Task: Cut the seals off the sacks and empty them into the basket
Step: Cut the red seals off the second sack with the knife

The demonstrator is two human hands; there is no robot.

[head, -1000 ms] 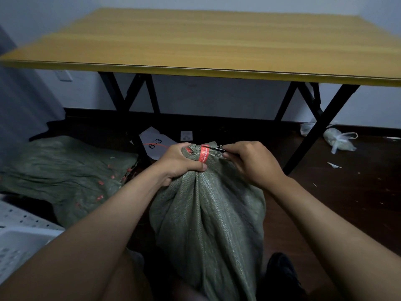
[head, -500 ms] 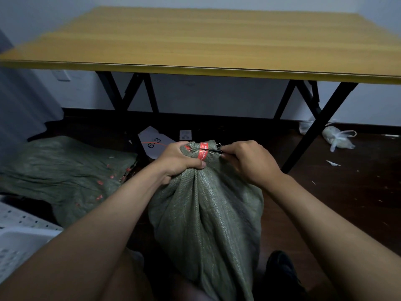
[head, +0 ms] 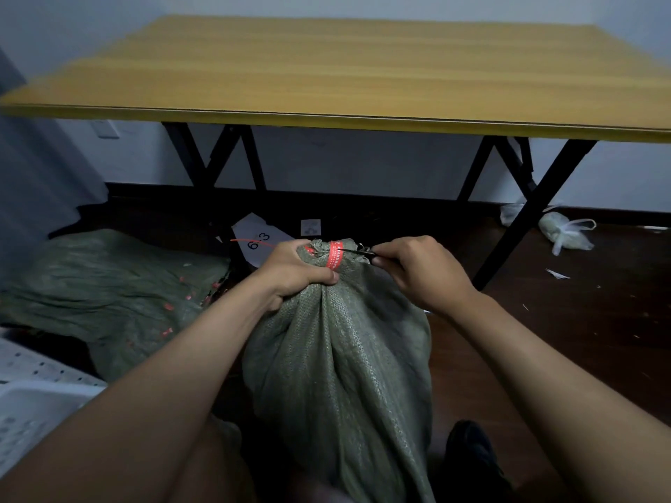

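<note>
Both of my hands are working at the gathered neck of the green sack (head: 341, 357), standing on the floor near me. My left hand (head: 290, 274) is clenching the neck just below the red seal (head: 336, 256), while my right hand (head: 421, 270) is pinching a thin dark blade (head: 357, 251) against it.

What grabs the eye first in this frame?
The green sack standing centre frame, its gathered neck bound by a red seal. The left hand grips the neck while the right hand holds a thin dark tool at the seal. Behind them, a yellow-topped table fills the upper frame.
</note>
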